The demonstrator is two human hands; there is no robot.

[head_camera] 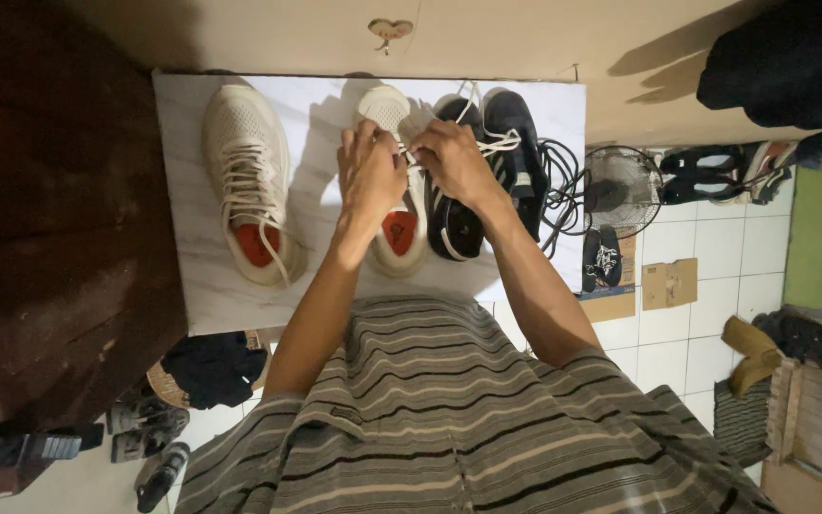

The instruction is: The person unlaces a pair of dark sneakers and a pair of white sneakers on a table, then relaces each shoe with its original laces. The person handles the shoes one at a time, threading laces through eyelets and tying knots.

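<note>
Two white sneakers with orange insoles stand on a white marble-look tabletop (pixel 183 114). The left white sneaker (pixel 247 181) stands alone with loose laces. Over the right white sneaker (pixel 394 227) both of my hands meet. My left hand (pixel 369 173) pinches its white lace, and my right hand (pixel 451 160) grips the lace (pixel 409 148) from the other side. A pair of black sneakers (pixel 497 162) with white laces stands just right of my right hand.
A tangle of black cable (pixel 556 190) hangs off the table's right edge beside a small fan (pixel 622 188) on the tiled floor. Shoes, cardboard pieces and dark cloth lie on the floor. A dark wooden surface (pixel 59 238) borders the table's left.
</note>
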